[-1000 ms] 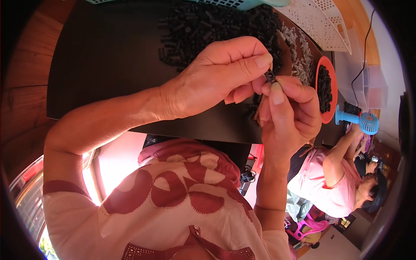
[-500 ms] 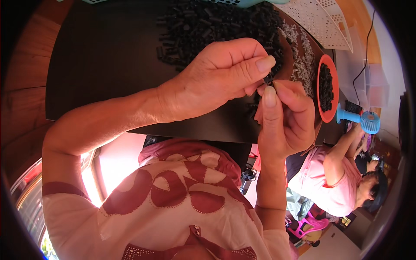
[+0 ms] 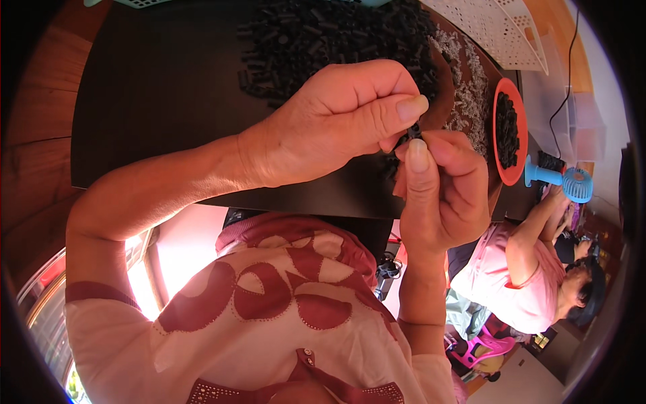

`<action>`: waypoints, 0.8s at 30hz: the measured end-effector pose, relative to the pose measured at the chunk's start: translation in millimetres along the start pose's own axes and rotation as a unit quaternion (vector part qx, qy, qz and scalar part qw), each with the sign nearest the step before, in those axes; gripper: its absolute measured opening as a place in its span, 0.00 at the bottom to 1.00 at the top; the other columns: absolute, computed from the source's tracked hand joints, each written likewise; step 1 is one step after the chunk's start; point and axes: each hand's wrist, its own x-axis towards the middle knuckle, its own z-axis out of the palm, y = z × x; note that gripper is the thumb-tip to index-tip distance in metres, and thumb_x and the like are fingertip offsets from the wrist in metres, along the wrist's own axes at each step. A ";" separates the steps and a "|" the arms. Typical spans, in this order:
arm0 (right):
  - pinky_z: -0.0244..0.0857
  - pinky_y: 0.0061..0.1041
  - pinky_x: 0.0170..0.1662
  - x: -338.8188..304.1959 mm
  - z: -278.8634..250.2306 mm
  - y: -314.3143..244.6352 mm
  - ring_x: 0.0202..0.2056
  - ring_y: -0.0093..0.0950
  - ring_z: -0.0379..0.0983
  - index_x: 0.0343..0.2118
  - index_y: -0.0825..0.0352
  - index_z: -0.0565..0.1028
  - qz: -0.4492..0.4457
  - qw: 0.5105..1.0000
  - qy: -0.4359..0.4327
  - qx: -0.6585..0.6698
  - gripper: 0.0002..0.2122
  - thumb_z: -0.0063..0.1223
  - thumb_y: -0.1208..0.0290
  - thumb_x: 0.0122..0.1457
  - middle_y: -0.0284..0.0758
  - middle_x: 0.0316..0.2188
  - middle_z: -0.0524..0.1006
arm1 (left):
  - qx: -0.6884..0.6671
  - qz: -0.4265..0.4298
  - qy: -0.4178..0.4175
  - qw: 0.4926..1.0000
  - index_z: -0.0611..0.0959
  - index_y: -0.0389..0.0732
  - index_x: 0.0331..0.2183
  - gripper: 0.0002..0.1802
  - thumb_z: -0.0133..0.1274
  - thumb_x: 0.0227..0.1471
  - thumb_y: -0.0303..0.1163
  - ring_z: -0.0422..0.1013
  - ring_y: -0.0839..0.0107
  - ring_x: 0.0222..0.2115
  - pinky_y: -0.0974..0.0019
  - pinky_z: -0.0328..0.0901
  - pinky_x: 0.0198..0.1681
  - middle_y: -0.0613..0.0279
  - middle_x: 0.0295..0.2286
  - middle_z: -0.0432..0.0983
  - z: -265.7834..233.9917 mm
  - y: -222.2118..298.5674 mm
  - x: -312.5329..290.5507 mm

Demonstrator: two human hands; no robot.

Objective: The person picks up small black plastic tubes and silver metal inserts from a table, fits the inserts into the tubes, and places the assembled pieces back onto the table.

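My left hand (image 3: 356,111) pinches a small black part (image 3: 414,130) between thumb and forefinger, above the dark table (image 3: 161,101). Close against it, my right hand (image 3: 441,182) has its thumb and forefinger closed at the lower end of the same part. The fingertips cover most of the piece, so its full shape is hidden. Beyond the hands lies a large heap of short black cylindrical pieces (image 3: 323,40). To the right of the heap, small silvery-clear pieces (image 3: 471,87) are spread along the table.
An orange bowl (image 3: 498,161) of black pieces stands at the right, beside a small blue fan (image 3: 575,185). A white perforated basket (image 3: 494,30) is at the far right, and a teal basket (image 3: 138,2) at the far edge. Another person (image 3: 518,276) in pink sits to the right.
Both hands remain pinched together in nearly the same place. The gap between the fingertips has shifted slightly, and more of the black part shows. The view has moved a little.
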 end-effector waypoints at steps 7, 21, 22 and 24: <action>0.62 0.15 0.22 -1.8 -0.8 12.1 0.22 0.20 0.69 0.34 0.70 0.71 -0.073 0.996 0.028 -0.045 0.09 0.59 0.82 0.52 0.39 0.27 0.76 | -0.077 -0.068 0.010 0.995 0.74 0.38 0.35 0.13 0.44 0.62 0.39 0.52 0.85 0.16 0.79 0.46 0.16 0.71 0.19 0.64 1.4 -0.4 2.8; 0.56 0.15 0.21 19.3 -8.9 11.0 0.19 0.18 0.61 0.42 0.71 0.72 -0.007 0.996 -0.020 0.090 0.17 0.64 0.79 0.48 0.31 0.20 0.68 | -0.107 -0.141 -0.004 0.984 0.73 0.40 0.29 0.15 0.50 0.59 0.42 0.51 0.86 0.14 0.79 0.45 0.14 0.71 0.17 0.64 -2.3 4.5 3.4; 0.54 0.15 0.20 24.6 -15.1 13.4 0.18 0.17 0.59 0.42 0.71 0.73 -0.061 0.995 -0.074 0.019 0.18 0.65 0.77 0.47 0.30 0.20 0.67 | -0.108 -0.146 0.000 0.983 0.73 0.40 0.28 0.15 0.50 0.59 0.42 0.51 0.86 0.14 0.79 0.45 0.13 0.71 0.17 0.64 -2.1 4.2 3.3; 0.50 0.15 0.18 26.4 -16.1 11.6 0.17 0.16 0.57 0.38 0.70 0.75 -0.104 0.987 -0.108 -0.062 0.17 0.66 0.74 0.45 0.28 0.18 0.66 | -0.107 -0.153 0.005 0.982 0.74 0.40 0.26 0.16 0.52 0.57 0.43 0.53 0.86 0.13 0.79 0.45 0.13 0.70 0.16 0.66 -0.6 4.0 1.1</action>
